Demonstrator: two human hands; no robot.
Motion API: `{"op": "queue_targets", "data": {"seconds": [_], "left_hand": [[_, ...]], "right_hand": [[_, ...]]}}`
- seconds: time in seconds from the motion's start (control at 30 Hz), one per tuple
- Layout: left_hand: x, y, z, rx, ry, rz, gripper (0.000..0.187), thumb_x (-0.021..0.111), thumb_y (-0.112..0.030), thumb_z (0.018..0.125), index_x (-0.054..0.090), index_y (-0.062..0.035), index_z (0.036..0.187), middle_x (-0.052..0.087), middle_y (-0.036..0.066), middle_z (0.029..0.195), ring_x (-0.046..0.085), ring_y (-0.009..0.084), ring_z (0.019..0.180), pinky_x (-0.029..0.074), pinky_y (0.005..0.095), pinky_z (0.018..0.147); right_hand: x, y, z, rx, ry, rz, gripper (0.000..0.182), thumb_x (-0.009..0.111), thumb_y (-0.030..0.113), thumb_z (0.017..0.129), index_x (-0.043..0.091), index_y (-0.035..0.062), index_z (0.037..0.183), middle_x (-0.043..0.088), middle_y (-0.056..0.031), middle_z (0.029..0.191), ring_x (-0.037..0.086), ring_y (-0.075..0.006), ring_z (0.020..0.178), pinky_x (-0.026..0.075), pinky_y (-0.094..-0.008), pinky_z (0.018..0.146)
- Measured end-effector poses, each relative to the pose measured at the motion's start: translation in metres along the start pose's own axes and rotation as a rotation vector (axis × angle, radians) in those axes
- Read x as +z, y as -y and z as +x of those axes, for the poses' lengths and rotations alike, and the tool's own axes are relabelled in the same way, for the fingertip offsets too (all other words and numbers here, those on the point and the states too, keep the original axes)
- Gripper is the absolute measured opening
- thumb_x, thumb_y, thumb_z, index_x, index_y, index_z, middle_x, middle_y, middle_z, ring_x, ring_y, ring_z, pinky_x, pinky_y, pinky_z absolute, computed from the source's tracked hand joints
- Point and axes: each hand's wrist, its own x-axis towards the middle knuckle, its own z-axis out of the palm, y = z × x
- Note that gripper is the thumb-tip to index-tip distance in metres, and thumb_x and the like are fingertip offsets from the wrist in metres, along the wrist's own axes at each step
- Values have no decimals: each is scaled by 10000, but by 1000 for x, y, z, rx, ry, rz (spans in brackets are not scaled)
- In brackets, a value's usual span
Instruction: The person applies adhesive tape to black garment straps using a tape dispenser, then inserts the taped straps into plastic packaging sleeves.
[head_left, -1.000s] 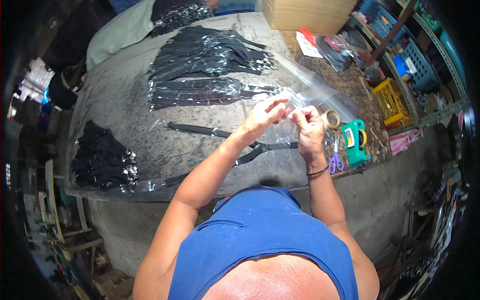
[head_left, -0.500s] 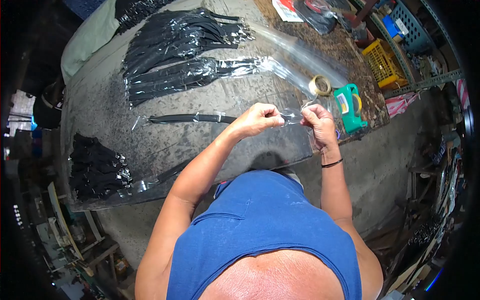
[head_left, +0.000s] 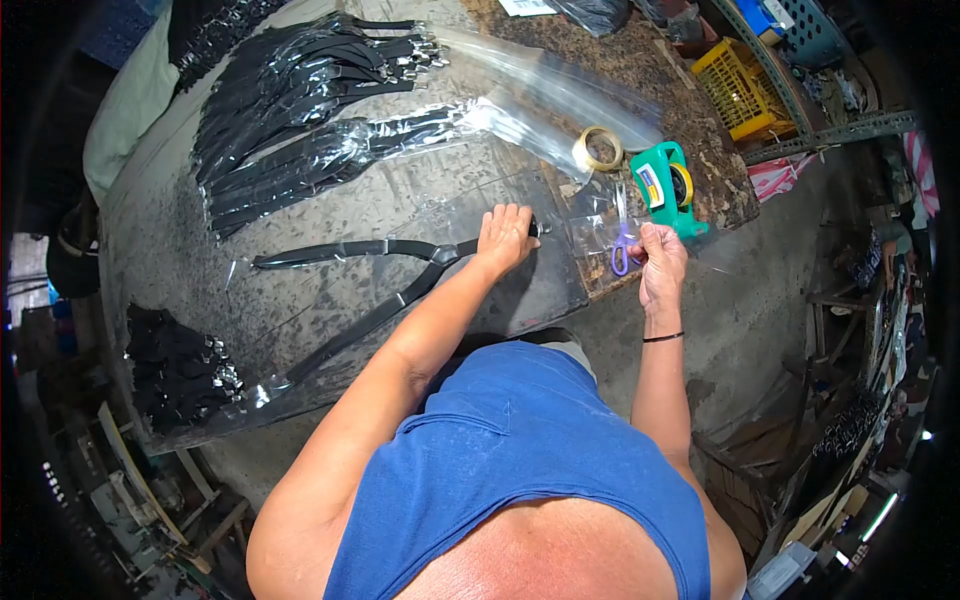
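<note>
My left hand is down on the grey table, its fingers closed over the near end of a long black strap that forks into a second branch. My right hand is held off the table's right edge, pinching a clear plastic bag that trails back over the tabletop. Purple-handled scissors lie just left of my right hand.
Bagged bundles of black straps lie at the far side, with a loose black pile at the near left. A tape roll, a green tape dispenser and a yellow basket are on the right. Floor clutter surrounds the table.
My hands were together in the air working the clear bag. The left hand has dropped onto the strap's end while the right hand has moved right with the bag.
</note>
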Motion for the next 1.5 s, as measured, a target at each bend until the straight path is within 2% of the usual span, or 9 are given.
{"op": "queue_targets", "data": {"seconds": [0.3,0.4,0.5,0.67,0.8,1.0,1.2,1.4,1.5], "left_hand": [[-21,15,-4,43,-145,-122,355,708,-290,809,662,-24,1039,584,158,1055,586,307,967,458,407,833],[-40,-5,2,-338,-77,-912,486,672,-364,880,598,-21,1216,584,109,1164,587,197,1049,465,311,887],[-60,-26,3,-330,87,-1341,513,688,-366,870,584,-29,1242,584,67,1134,576,156,1025,473,301,841],[-74,-30,5,-248,219,-1326,161,693,-185,863,631,-36,850,592,-16,728,503,78,643,425,236,588],[-74,-24,-2,-159,155,-1252,165,689,-186,865,633,-30,865,590,-7,731,512,77,664,428,243,597],[-92,-19,-5,-165,306,-1041,205,631,-245,921,604,-52,856,577,-21,720,525,69,685,437,231,622],[-88,-25,-8,-339,314,-1449,463,636,-397,912,539,-68,1222,631,32,996,604,82,808,501,227,659],[-77,-34,-4,-269,224,-1314,246,708,-284,858,638,-51,899,632,10,775,573,92,692,465,237,608],[-78,-26,-4,-205,239,-1065,261,694,-286,866,633,-35,902,622,2,756,554,87,656,466,248,591]], "right_hand": [[2,-17,26,53,10,55,215,702,238,885,583,60,862,552,16,681,520,-74,577,478,-237,580],[11,-22,28,37,99,61,200,695,238,888,602,61,875,559,19,712,529,-71,593,504,-246,601],[23,-19,28,48,241,30,195,684,237,894,570,78,886,554,16,751,541,-81,616,531,-264,644],[40,-7,17,85,328,235,273,636,310,920,576,60,1013,604,-16,822,591,-122,683,547,-318,672],[48,4,-3,331,525,374,306,685,272,889,578,46,1064,640,-57,918,631,-135,755,550,-318,680],[59,-17,-8,237,383,72,176,703,178,871,608,39,924,614,-21,741,591,-105,635,525,-254,638],[59,-1,-3,84,326,74,147,690,167,884,615,39,883,605,-6,755,572,-82,637,509,-232,617],[59,5,-6,198,297,145,144,694,160,880,610,44,894,609,-9,755,579,-91,625,511,-233,602],[51,-5,1,153,286,104,145,694,158,879,605,44,898,611,-10,757,581,-94,619,516,-235,599]]}}
